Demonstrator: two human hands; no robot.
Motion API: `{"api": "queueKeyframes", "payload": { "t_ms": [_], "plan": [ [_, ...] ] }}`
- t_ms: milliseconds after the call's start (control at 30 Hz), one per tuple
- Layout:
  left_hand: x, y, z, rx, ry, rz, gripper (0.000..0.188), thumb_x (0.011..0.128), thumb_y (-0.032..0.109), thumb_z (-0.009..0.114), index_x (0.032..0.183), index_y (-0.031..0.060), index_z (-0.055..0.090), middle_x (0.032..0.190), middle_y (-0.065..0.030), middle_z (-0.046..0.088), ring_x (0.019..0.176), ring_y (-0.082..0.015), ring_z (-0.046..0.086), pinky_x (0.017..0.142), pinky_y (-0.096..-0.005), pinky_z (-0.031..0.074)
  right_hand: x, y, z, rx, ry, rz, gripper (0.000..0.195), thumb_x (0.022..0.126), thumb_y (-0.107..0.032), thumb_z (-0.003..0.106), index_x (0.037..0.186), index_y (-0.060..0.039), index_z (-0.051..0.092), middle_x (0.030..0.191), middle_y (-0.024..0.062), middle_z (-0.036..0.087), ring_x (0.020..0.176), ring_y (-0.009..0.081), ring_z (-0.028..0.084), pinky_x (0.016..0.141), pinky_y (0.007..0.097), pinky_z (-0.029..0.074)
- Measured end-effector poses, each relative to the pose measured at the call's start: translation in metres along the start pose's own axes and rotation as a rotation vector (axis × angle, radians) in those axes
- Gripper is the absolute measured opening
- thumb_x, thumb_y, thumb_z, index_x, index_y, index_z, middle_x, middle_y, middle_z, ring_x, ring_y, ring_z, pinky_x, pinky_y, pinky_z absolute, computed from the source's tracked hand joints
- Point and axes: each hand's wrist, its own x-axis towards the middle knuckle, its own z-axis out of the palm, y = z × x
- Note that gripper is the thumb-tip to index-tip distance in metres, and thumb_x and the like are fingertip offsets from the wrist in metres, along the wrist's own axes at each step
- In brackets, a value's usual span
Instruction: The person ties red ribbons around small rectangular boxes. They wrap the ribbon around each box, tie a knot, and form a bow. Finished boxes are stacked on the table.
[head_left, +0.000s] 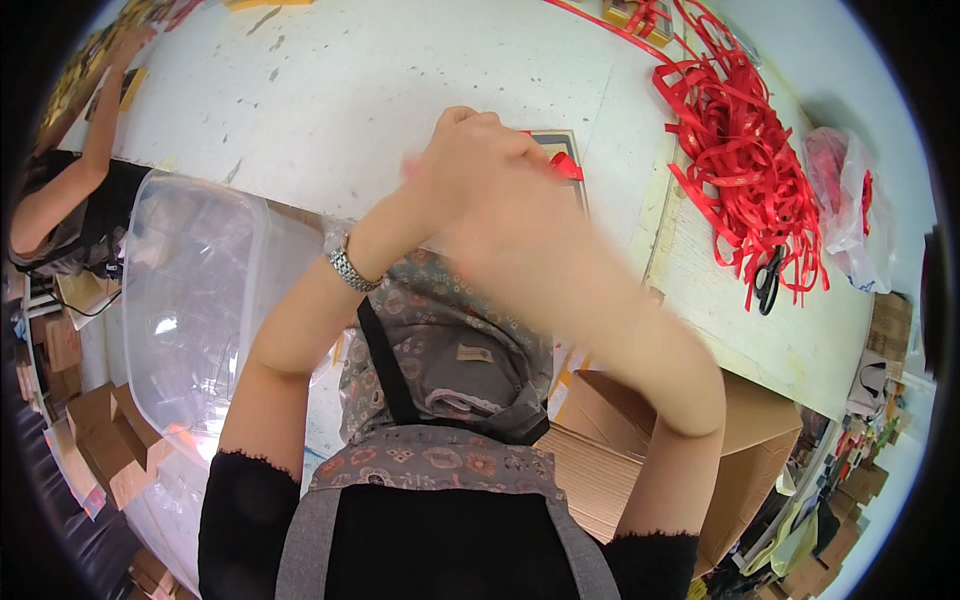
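My left hand (469, 154), with a metal-band watch (346, 261) on its wrist, is bent over a flat box (553, 139) on the white table (360, 97). Its fingers are curled, and what lies under them is hidden. My right hand (517, 217) is blurred and crosses in front of the left one; its fingers cannot be made out. A loop of red ribbon (567, 166) stands out at the right side of the box. Both hands cover most of the box, so whether either grips the ribbon does not show.
A heap of red ribbons (739, 150) lies at the right, with black-handled scissors (768, 281) at its near edge and a plastic bag (847, 202) beyond. Another ribboned box (639, 19) is at the back. Left stand a clear plastic bin (199, 300) and another person's arm (97, 142). A cardboard box (750, 420) sits below right.
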Motion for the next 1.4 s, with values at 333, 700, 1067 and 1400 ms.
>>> {"api": "queueKeyframes", "payload": {
  "t_ms": [333,700,1067,1400],
  "plan": [
    [-0.002,0.010,-0.013,-0.148,-0.050,-0.170,0.026,0.073,0.010,0.073,0.098,0.0143,0.069,0.072,0.0050,0.063,0.074,-0.0137,0.056,0.097,-0.0370,0.034,-0.052,-0.003,0.006,0.880,0.317,1.113,0.024,0.083,-0.022,0.073,0.089,0.0000,0.066,0.073,0.0051,0.066,0.056,0.0062,0.047,0.052,0.0225,0.038],
    [-0.005,0.013,-0.014,-0.167,-0.018,-0.193,0.033,0.072,0.018,0.077,0.104,0.0151,0.066,0.073,0.0072,0.064,0.077,-0.0128,0.056,0.096,-0.0365,0.034,-0.040,0.019,0.010,0.387,0.410,1.017,0.006,0.080,-0.010,0.069,0.083,-0.0056,0.066,0.072,0.0069,0.068,0.064,0.0132,0.065,0.061,0.0297,0.044],
    [0.003,0.011,-0.010,-0.211,-0.112,-0.236,0.019,0.071,0.008,0.070,0.090,0.0116,0.068,0.075,0.0027,0.067,0.078,-0.0174,0.062,0.089,-0.0359,0.040,-0.033,-0.052,-0.018,-0.319,-0.226,0.242,0.005,0.063,-0.011,0.061,0.064,-0.0091,0.057,0.060,0.0034,0.044,0.056,0.0164,0.050,0.056,0.0337,0.036],
    [0.002,0.003,-0.001,-0.166,-0.014,-0.085,0.017,0.072,0.008,0.071,0.088,0.0113,0.068,0.073,0.0009,0.065,0.075,-0.0181,0.061,0.086,-0.0343,0.043,-0.050,-0.006,0.027,0.494,0.353,0.983,0.020,0.076,-0.020,0.078,0.081,-0.0036,0.069,0.082,0.0072,0.063,0.077,0.0259,0.057,0.069,0.0358,0.045]
  ]
}}
